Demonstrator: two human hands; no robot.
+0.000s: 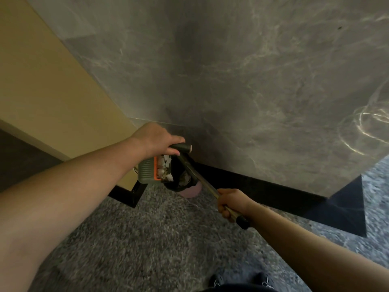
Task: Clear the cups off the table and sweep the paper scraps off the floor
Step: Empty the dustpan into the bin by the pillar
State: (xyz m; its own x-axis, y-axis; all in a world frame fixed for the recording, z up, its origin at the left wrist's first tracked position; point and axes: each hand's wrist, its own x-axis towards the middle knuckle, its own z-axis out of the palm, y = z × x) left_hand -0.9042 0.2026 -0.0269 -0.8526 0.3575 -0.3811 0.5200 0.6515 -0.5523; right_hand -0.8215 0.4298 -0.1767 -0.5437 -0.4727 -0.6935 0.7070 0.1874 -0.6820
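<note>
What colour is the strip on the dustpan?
Orange, along the edge of the grey dustpan that holds white paper scraps; the head view shows it.

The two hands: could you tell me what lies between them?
In the head view, a metal handle runs from the right hand up past the bin, toward the left hand, which grips a dark handle.
</note>
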